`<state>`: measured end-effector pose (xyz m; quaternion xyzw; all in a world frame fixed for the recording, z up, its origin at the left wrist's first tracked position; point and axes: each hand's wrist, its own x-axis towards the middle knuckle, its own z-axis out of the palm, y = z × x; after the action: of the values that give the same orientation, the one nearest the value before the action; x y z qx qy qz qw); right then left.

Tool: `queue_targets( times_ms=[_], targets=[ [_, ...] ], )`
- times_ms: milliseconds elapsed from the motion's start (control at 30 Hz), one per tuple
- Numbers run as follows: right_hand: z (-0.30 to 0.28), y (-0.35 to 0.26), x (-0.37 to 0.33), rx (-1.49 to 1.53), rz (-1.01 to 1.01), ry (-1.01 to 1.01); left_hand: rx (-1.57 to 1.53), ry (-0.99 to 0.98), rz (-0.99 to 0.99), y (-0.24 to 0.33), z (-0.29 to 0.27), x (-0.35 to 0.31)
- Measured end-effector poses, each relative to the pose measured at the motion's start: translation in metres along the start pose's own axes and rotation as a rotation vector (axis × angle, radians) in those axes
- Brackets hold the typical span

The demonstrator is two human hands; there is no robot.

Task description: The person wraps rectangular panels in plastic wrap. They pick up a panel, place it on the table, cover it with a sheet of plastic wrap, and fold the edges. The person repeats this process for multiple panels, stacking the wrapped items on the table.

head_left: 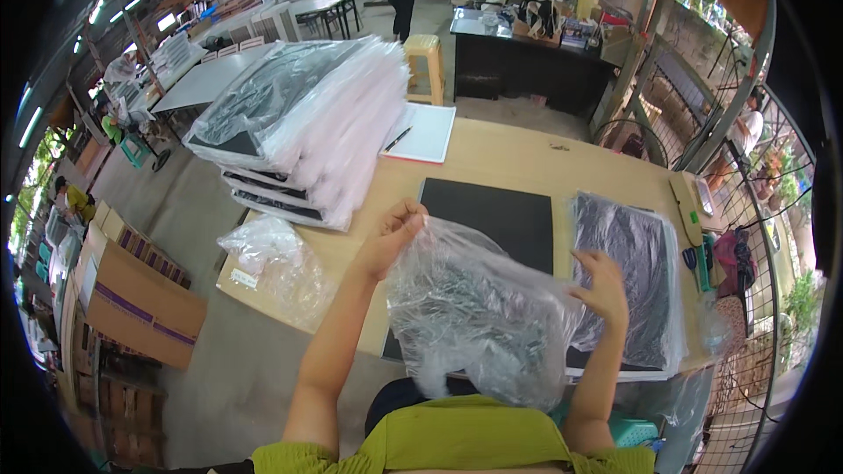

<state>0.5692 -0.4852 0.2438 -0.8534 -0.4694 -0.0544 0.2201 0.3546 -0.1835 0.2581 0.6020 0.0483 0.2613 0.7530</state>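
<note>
A clear plastic bag (479, 307) hangs crumpled between my two hands in front of my body. My left hand (395, 233) pinches its upper left corner. On the other side, my right hand (604, 288) grips the bag's right edge near the thumb, its index finger raised. Behind the bag, a flat black sheet (492, 211) lies on the table and is partly covered from view. Black sheets in clear plastic (628, 272) lie in a low pile just beyond my right hand.
A tall stack of plastic-wrapped black sheets (299, 114) fills the table's (562, 156) far left. Loose plastic (277, 259) lies at the left edge. A pad (426, 133) with a pen, a yellow stool (425, 66), a cardboard box (145, 298) and scissors (691, 259) are around.
</note>
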Motion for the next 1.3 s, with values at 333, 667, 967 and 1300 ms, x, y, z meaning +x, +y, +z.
queue_targets(
  times_ms=[333,667,967,1300],
  targets=[
    [0.038,-0.124,0.062,1.586,0.113,-0.733,-0.052,0.036,-0.237,-0.002,0.01,-0.003],
    [-0.021,-0.029,-0.048,1.409,-0.046,-0.661,-0.854,-0.34,-0.264,-0.023,0.004,-0.089],
    [-0.024,-0.042,-0.007,1.493,0.143,-0.237,-0.893,-0.35,-0.276,-0.013,0.018,-0.104],
    [-0.029,-0.028,-0.051,1.827,0.206,-0.159,-0.924,-0.333,-0.176,-0.007,0.017,-0.093]
  ],
)
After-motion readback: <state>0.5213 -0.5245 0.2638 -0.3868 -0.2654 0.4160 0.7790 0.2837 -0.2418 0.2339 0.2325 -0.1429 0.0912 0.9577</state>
